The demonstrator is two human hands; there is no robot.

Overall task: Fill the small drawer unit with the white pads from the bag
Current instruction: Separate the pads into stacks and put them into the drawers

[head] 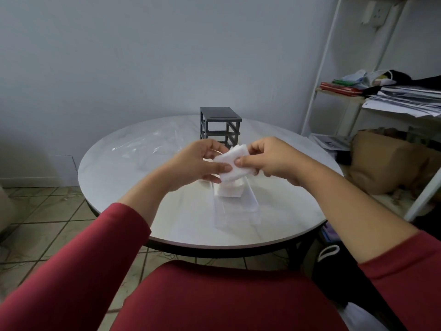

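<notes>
The white pads [235,163] pinched between the left hand [202,161] and the right hand [269,158] look soft, fibrous and matt to me, like cotton. Just below the hands I see a clear drawer [241,211] of smooth, see-through plastic, with a stack [229,191] of the same matt white stuff in it. Beyond the hands, the drawer unit [219,123] reads as matt grey plastic. Past the left hand, the bag [152,149] is thin, glossy, crinkled film. The table [119,182] is smooth, shiny and faintly marbled. The sleeves [95,254] are matt red cloth.
</notes>
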